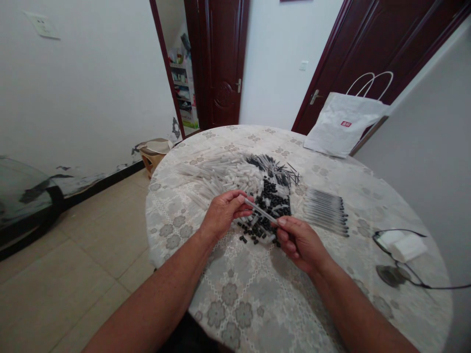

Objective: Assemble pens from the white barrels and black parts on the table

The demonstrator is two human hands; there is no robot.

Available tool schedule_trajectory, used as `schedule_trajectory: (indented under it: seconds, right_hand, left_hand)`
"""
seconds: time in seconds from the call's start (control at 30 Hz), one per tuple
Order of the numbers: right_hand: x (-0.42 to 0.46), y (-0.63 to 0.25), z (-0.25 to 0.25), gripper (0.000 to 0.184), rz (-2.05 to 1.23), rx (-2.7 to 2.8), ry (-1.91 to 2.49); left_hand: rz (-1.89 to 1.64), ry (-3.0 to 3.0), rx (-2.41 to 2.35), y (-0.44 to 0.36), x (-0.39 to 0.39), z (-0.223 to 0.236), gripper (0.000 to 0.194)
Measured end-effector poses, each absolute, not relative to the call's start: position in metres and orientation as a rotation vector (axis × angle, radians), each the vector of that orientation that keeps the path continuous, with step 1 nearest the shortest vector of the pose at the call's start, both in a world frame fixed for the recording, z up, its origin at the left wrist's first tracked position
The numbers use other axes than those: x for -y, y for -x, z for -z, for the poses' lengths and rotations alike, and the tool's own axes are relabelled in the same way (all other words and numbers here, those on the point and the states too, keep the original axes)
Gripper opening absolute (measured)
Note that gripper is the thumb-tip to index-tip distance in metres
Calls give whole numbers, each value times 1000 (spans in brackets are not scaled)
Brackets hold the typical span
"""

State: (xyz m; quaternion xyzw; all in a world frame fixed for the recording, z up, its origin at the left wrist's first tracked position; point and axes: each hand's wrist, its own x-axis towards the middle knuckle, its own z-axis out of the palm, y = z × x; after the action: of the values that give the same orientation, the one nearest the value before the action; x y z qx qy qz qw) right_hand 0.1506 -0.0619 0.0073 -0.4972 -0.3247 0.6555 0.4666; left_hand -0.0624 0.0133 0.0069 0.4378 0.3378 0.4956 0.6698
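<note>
Holding a slim, translucent pen barrel (262,211) above the counter (294,314), across small black plugs (271,202). Grasped near its ten-o'clock end by the left hand (221,213), pinched between thumb and fingers; grasped near its four-o'clock end by the right hand (301,242), again with a thumb-and-finger pinch. Tilted slightly, with the middle of the barrel exposed between both grips.

Around the barrel, taking it as the clock centre: at eleven, a loose heap of whitish tubes (235,171); between twelve and one, a tangle of thin dark refills (275,169); at three, a neat row of black-ended pens (327,211); well apart, towards four, eyeglasses (423,286); between one and two, near the far edge, a white carrier bag (342,122).

Likely very light, fairly stiff plastic, smooth enough to roll or slip between dry fingertips. Probably not brittle, but liable to bow or mark under a hard squeeze mid-length. Best taken close to each end, lightly, keeping both grips in line with the barrel.
</note>
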Motion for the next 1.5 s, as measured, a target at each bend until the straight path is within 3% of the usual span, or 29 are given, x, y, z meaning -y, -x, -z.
schedule_trajectory:
  seconds: [0.17,0.33,0.4,0.57,0.7,0.9,1.5]
  right_hand:
    - [59,-156,-4,33,-1443,1104,1328]
    - [62,-160,-14,20,-600,1823,1356]
    - [63,-160,-18,19,-408,1960,1300]
    - [63,-186,-27,14,-234,2137,1286]
    - [61,-241,-32,8,-71,2126,1682]
    - [50,-284,-16,14,-181,2099,2171]
    - [37,-284,0,15,-152,2008,2355]
  left_hand:
    - [-1159,-1014,-803,59,-10,-8,29]
    - [-1039,-1356,-889,59,-6,-13,32]
    - [-938,-1537,-915,59,-5,-13,31]
    - [-872,-1762,-992,60,-3,-14,30]
    - [-1019,-1777,-1174,66,-7,-21,30]
    - [-1113,-1808,-1565,89,-22,-21,29]
    - [-1058,-1947,-1929,118,-40,-10,29]
